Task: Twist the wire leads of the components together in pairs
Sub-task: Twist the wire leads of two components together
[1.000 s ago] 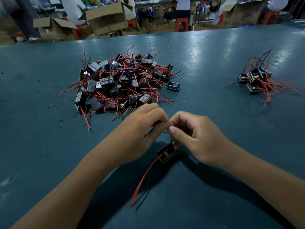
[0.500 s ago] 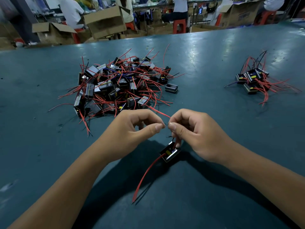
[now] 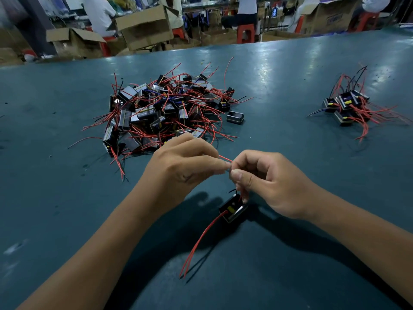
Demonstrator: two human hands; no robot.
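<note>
A small black component [image 3: 232, 208] with a yellow mark hangs just above the green table [image 3: 290, 74], below my fingers. Its upper red leads run up between my two hands. My left hand [image 3: 183, 166] and my right hand [image 3: 266, 182] meet fingertip to fingertip and both pinch those leads; a short red end [image 3: 224, 158] sticks out above the pinch. Two more red leads [image 3: 199, 240] trail from the component down toward me. A large heap of untwisted components [image 3: 165, 113] with red leads lies behind my left hand.
A smaller group of components [image 3: 348, 106] with red and black leads sits at the right. One lone black part [image 3: 235, 117] lies beside the big heap. Beyond the table's far edge are cardboard boxes [image 3: 145, 27], red stools and seated people.
My fingertips, slightly apart half a second ago, have closed together on the leads again. The component has swung a little under my right hand.
</note>
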